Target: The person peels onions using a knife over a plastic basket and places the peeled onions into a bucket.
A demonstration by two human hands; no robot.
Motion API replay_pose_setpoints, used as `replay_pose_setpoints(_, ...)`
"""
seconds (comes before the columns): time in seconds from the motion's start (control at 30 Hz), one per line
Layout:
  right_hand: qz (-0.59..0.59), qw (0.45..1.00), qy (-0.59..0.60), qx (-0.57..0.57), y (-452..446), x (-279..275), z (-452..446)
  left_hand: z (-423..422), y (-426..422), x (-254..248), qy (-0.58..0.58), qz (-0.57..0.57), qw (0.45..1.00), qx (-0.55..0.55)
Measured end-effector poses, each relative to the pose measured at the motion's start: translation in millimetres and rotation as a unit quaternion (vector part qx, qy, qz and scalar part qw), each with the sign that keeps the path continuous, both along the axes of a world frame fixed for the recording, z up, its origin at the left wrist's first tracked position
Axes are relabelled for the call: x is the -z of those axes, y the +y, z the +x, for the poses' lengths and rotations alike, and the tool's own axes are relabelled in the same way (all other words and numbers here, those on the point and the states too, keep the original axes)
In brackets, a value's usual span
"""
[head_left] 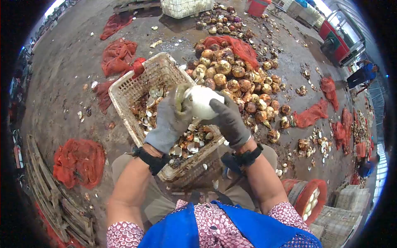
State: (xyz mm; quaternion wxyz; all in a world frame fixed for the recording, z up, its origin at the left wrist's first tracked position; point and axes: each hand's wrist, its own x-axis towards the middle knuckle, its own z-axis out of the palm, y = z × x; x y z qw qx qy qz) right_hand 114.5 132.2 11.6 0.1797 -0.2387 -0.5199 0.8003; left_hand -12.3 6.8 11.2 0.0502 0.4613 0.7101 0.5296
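A large white peeled bulb [201, 101] is held over the crate's right side. My right hand [228, 120], in a dark grey glove, has its fingers wrapped round the bulb's right side. At the bulb's left is my left hand [169, 120], in a lighter grey glove, its fingers closed round a greenish-brown curved thing, perhaps a peeler or peel, that touches the bulb. Below both hands stands a dirty white plastic crate [124, 108] with peel scraps [192, 146] in it. Brown unpeeled bulbs [237, 72] lie in a heap just beyond the crate.
Red net bags [78, 163] lie about on the ground. Wooden slats [53, 194] are at the lower left. A red tub [304, 202] of white bulbs stands at the lower right. Farther off are a white crate [186, 7], a red vehicle [337, 37] and a person [364, 74].
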Motion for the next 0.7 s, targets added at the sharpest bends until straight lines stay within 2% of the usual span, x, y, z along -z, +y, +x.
replay_pose_setpoints(0.03, 0.001, 1.000, -0.002, 0.002, -3, 3, -2, 0, 1, 0, 0.134, -0.080, 0.986, -0.054)
replay_pose_setpoints(0.07, 0.007, 1.000, 0.006, 0.025, -7, 8, -7, -2, 6, 10, 0.139, -0.032, 0.989, -0.039)
replay_pose_setpoints(0.1, 0.012, 0.999, 0.014, 0.049, -9, 11, -9, -4, 8, 11, 0.138, -0.031, 0.989, -0.036)
replay_pose_setpoints(0.17, -0.005, 0.999, 0.030, 0.031, -3, 10, -9, -7, 11, 13, 0.102, 0.015, 0.993, -0.063)
replay_pose_setpoints(0.2, -0.058, 0.995, 0.078, 0.003, 1, 14, -9, -8, 13, 7, -0.026, 0.072, 0.994, -0.079)
replay_pose_setpoints(0.23, -0.110, 0.986, 0.126, -0.025, 5, 15, -8, -15, 10, 0, -0.025, 0.073, 0.994, -0.077)
replay_pose_setpoints(0.27, -0.159, 0.973, 0.156, -0.060, 8, 13, -5, -28, 2, -7, 0.038, -0.015, 0.992, -0.120)
replay_pose_setpoints(0.3, -0.156, 0.973, 0.156, -0.058, 6, 11, -3, -39, -5, -11, 0.101, -0.103, 0.976, -0.162)
replay_pose_setpoints(0.33, -0.175, 0.967, 0.180, -0.039, 3, 7, -2, -46, -8, -11, 0.104, -0.201, 0.959, -0.172)
replay_pose_setpoints(0.37, -0.194, 0.960, 0.203, -0.019, 1, 2, -1, -44, -10, -10, 0.105, -0.198, 0.960, -0.170)
replay_pose_setpoints(0.4, -0.144, 0.969, 0.193, -0.059, 4, -5, 4, -36, -15, -16, 0.092, -0.184, 0.969, -0.133)
replay_pose_setpoints(0.43, -0.143, 0.969, 0.193, -0.059, 6, -5, 5, -32, -19, -19, 0.079, -0.172, 0.977, -0.097)
replay_pose_setpoints(0.47, -0.098, 0.978, 0.174, -0.061, 7, -2, 4, -34, -15, -9, -0.092, -0.036, 0.994, 0.042)
replay_pose_setpoints(0.5, -0.053, 0.985, 0.154, -0.062, 7, -1, 3, -30, -17, -13, -0.090, -0.038, 0.994, 0.045)
replay_pose_setpoints(0.57, -0.028, 0.990, 0.130, -0.048, 5, -7, 2, -14, -20, -26, -0.197, 0.009, 0.959, 0.204)
replay_pose_setpoints(0.6, -0.005, 0.987, 0.133, -0.093, 6, -12, 3, -9, -21, -27, -0.121, 0.054, 0.968, 0.214)
replay_pose_setpoints(0.63, 0.017, 0.981, 0.135, -0.138, 6, -15, 4, -10, -22, -26, -0.121, 0.055, 0.968, 0.214)
replay_pose_setpoints(0.7, -0.034, 0.977, 0.136, -0.160, -6, -21, 7, -13, -19, -19, -0.031, 0.034, 0.987, 0.152)
